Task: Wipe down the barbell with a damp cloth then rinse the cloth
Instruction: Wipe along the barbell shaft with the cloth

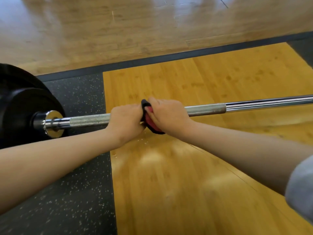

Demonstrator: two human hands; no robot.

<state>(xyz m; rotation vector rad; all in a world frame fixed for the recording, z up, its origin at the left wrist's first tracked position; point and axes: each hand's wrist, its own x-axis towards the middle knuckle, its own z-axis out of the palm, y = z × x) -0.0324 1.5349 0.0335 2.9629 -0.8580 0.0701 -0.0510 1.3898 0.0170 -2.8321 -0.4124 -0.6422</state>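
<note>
A steel barbell lies across the view from lower left to upper right, with black weight plates on its left end. A red and black cloth is wrapped around the bar near the middle. My left hand grips the bar and the cloth's left side. My right hand grips the cloth on the bar from the right. Both hands touch each other around the cloth, which is mostly hidden under them.
The bar sits over a yellow wooden platform with small water drops below the cloth. Black speckled rubber flooring lies under the plates at left. Pale wood floor stretches beyond a dark border strip.
</note>
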